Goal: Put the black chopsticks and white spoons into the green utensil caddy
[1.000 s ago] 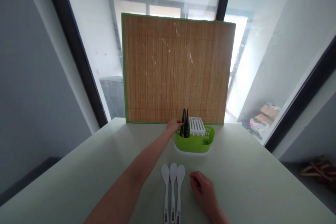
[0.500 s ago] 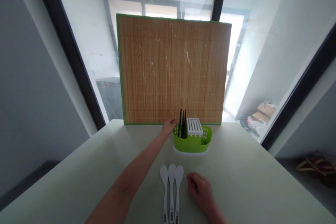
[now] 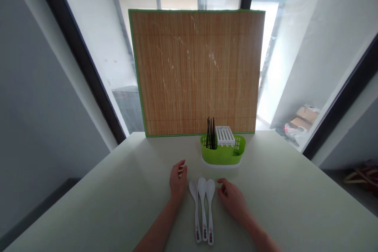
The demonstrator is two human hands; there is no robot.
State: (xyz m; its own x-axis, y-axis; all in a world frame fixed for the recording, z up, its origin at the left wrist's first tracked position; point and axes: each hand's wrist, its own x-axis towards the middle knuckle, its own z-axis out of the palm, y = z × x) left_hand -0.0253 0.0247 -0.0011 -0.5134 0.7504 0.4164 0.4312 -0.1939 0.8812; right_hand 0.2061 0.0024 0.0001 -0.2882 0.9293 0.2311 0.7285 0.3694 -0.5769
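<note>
Head view: your left hand (image 3: 178,179), thumb and fingers apart, sits beside 3 white spoons (image 3: 203,208); your right hand (image 3: 234,200), loosely curled, fingertips apart, is opposite. Beyond, black chopsticks (image 3: 210,136) stand in the green holder (image 3: 218,156).

The print (image 3: 204,234) on the 3 white spoons (image 3: 202,204) is too small to read.
</note>
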